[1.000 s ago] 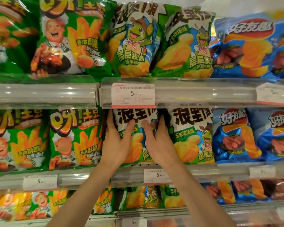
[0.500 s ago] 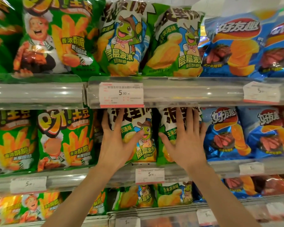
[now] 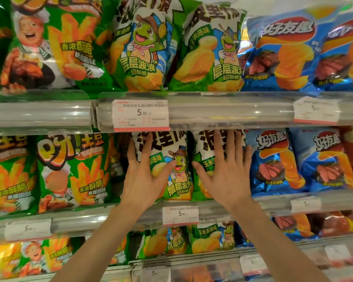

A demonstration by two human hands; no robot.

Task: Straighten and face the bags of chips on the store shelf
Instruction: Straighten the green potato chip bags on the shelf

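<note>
Two green frog-print chip bags stand side by side on the middle shelf. My left hand [image 3: 144, 176] lies flat on the left part of the left frog bag [image 3: 176, 171], fingers straight, thumb spread toward the frog. My right hand [image 3: 226, 169] presses flat with spread fingers on the front of the right frog bag [image 3: 202, 147], covering most of it. Both bags stand upright and face forward.
Green fries bags [image 3: 73, 169] stand to the left and blue chip bags [image 3: 273, 161] to the right on the same shelf. The clear shelf rail [image 3: 232, 110] above carries price tags [image 3: 140, 115]. More bags fill the upper and lower shelves.
A second ago both hands were on the left frog bag. My right hand has moved right onto the neighbouring frog bag and spread flat. My left hand stays on the left bag.
</note>
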